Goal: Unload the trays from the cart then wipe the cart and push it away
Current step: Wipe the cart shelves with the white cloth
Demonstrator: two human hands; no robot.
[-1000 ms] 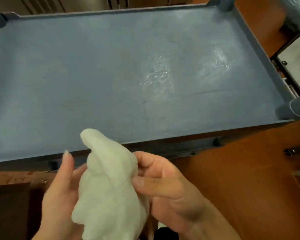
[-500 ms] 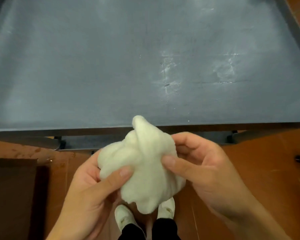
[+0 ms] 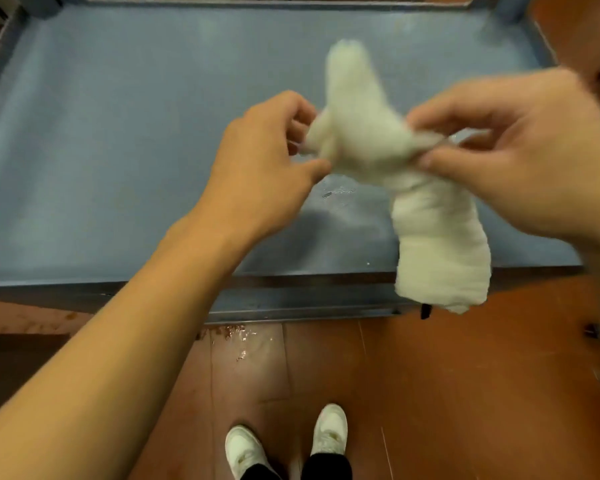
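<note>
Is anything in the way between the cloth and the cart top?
Nothing visible. Both hands, left and right, pinch the cloth above the cart, whose top shows only smudges below it.

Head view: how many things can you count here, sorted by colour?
White: 3, the cloth and two shoes.
Blue: 1, the cart.
Bare hands: 2, left hand and right hand, both pinching the cloth above the cart.
Total: 6.

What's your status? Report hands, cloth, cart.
Left hand and right hand pinch white cloth above cart top. No trays on it. Wiping not begun. Nothing in the way.
</note>
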